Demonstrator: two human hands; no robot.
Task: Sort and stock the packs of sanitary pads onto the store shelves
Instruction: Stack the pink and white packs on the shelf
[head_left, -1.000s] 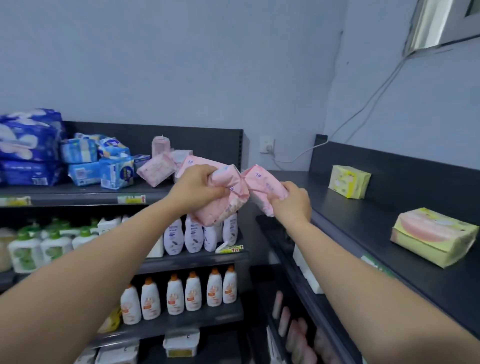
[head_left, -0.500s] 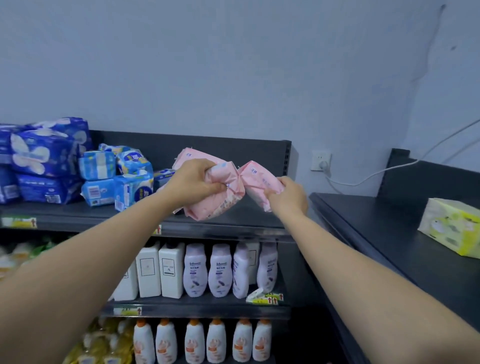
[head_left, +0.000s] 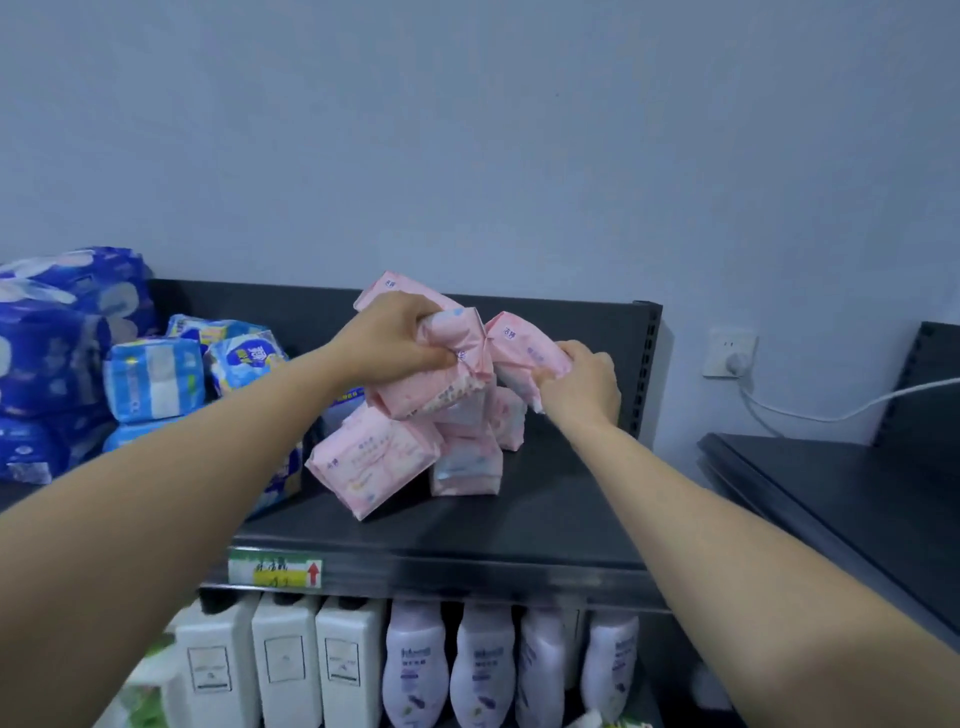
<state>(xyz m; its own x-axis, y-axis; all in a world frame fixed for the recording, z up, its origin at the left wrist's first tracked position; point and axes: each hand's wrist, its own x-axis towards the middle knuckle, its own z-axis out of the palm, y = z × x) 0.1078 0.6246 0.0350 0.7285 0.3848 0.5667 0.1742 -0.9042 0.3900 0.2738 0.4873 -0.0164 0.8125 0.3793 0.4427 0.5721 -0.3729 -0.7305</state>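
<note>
Grips a bunch of pink packs in the left hand, fingers curled tight round them. Pinches one more pink pack in the right hand, touching the bunch. Holds both right over a pile of pink packs on the top shelf, near its far wall. Shows blue packs stacked just left of the pile. Shows white jugs and pale purple bottles on the shelf below, and a yellow tag on the near edge.
</note>
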